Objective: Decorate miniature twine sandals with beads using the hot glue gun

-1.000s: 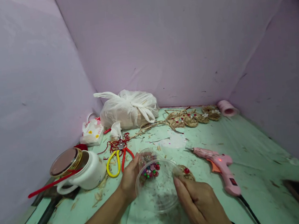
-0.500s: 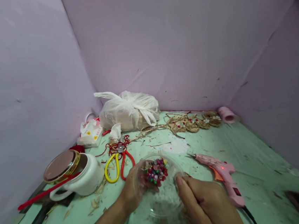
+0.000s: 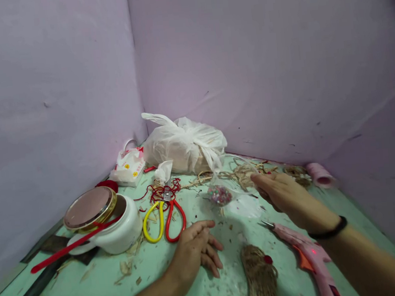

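We see a clear, round plastic tub (image 3: 223, 182) with a heap of tiny bright beads (image 3: 219, 195) near the middle of the pale green tabletop (image 3: 176, 285). The right hand (image 3: 286, 197) is just by the tub's right side, fingers straight and close together. We cannot tell if it grips the tub, because its thumb is hidden. The left hand (image 3: 198, 250) is nearer to us, fingers loosely spread and holding nothing. A strip of tabletop with little scraps lies between it and the tub.

A fat brown bundle of straw-like cord (image 3: 260, 279) with a round red bead (image 3: 268, 259) sits close to us, right of the left hand. There is tabletop on both sides of it, but the bottom edge cuts it off. The pink glue gun (image 3: 303, 249) is partly under the right arm, and its handle is cut off too.

The right hand also covers part of the rough, stringy woven cord pieces (image 3: 244, 176). The tub's see-through rim is hard to make out.

Farther out, we see scissors with smooth yellow and red loops (image 3: 154, 221), a shiny white cup (image 3: 127, 231) and a thin, crinkly white plastic bag (image 3: 186, 142) against the wall.
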Available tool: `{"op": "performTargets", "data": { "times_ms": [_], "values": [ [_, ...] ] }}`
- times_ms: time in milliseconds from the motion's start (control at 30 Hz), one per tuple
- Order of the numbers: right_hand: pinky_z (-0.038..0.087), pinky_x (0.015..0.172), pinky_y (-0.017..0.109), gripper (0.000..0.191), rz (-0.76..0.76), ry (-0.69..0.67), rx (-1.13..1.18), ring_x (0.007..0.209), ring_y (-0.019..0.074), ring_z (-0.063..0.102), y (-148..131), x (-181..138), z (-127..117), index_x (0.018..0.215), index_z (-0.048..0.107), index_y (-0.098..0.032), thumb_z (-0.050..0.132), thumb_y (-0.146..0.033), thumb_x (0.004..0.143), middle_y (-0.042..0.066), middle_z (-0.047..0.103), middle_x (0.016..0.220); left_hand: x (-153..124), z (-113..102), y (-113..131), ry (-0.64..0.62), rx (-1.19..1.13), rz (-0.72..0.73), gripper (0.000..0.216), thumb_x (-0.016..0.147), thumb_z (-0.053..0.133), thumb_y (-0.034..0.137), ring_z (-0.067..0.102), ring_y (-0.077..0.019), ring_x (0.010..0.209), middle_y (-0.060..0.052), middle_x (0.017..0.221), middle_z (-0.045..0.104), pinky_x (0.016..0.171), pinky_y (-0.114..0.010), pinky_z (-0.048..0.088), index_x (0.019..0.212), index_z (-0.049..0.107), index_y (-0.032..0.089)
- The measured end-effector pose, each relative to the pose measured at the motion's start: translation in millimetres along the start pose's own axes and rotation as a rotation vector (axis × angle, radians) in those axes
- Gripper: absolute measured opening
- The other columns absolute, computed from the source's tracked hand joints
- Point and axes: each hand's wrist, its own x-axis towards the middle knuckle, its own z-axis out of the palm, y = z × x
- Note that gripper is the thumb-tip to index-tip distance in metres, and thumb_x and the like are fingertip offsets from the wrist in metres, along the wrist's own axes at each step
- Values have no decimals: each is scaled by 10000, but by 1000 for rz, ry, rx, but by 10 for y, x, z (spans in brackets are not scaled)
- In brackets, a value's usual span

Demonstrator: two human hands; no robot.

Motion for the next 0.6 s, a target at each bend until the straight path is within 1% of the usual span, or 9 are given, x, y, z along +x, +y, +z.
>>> {"op": "performTargets", "data": {
  "times_ms": [133, 233, 300, 367, 467, 500, 533, 567, 600],
  "values": [
    [119, 341, 231, 403, 39, 18, 72, 317, 60, 210, 97, 335, 204, 400, 304, -216, 479, -332, 744, -75, 243, 349, 8, 5, -7, -51, 59, -5, 258, 752, 498, 376, 529, -103, 390, -26, 605, 571, 322, -197, 408, 766, 514, 119],
    [140, 328, 215, 383, 83, 9, 172, 307, 58, 214, 141, 499, 325, 433, 329, -214, 452, -347, 769, -81, 256, 354, 6, 12, -28, -62, 113, 9, 258, 734, 503, 380, 521, -99, 393, -13, 605, 559, 328, -201, 401, 757, 513, 123],
    [131, 321, 203, 395, 124, -14, 248, 308, 53, 187, 121, 484, 319, 459, 352, -210, 421, -414, 791, -87, 250, 363, -12, 6, -26, -46, 189, 31, 257, 743, 477, 382, 504, -92, 394, -7, 624, 551, 327, -197, 376, 774, 515, 129],
    [111, 322, 188, 412, 152, -30, 317, 323, 48, 149, 76, 321, 247, 488, 357, -207, 395, -477, 798, -98, 224, 383, -54, -20, 27, -2, 350, 99, 251, 770, 434, 364, 471, -78, 397, -6, 653, 552, 338, -192, 337, 809, 532, 136],
    [111, 323, 170, 398, 179, -67, 512, 364, 51, 105, 71, -176, 103, 537, 320, -213, 394, -508, 793, -107, 176, 438, -154, -100, 236, 154, 819, 330, 258, 812, 381, 323, 458, -87, 445, 1, 618, 554, 436, -218, 337, 806, 578, 157],
    [105, 322, 167, 383, 224, -131, 736, 377, 50, 91, 114, -374, 71, 553, 341, -211, 468, -506, 762, -107, 185, 452, -186, -136, 333, 251, 1025, 415, 277, 823, 373, 323, 474, -103, 477, 2, 577, 544, 485, -235, 344, 748, 588, 164],
    [101, 321, 162, 390, 279, -181, 917, 387, 45, 76, 184, -570, 54, 554, 350, -207, 549, -496, 723, -108, 184, 461, -212, -174, 433, 358, 1244, 462, 320, 829, 373, 337, 491, -123, 505, -4, 534, 531, 519, -252, 339, 649, 578, 168],
    [94, 321, 158, 406, 359, -230, 1034, 394, 40, 64, 280, -750, 53, 551, 363, -201, 607, -494, 691, -111, 173, 465, -230, -211, 527, 491, 1437, 460, 371, 830, 376, 363, 504, -143, 517, -14, 502, 525, 525, -265, 323, 571, 558, 171],
    [89, 320, 152, 415, 431, -277, 1114, 394, 33, 54, 393, -907, 68, 548, 377, -196, 644, -489, 671, -113, 172, 461, -237, -245, 610, 608, 1576, 430, 393, 828, 384, 390, 522, -163, 531, -28, 502, 543, 519, -270, 310, 548, 557, 174]
  ]
}}
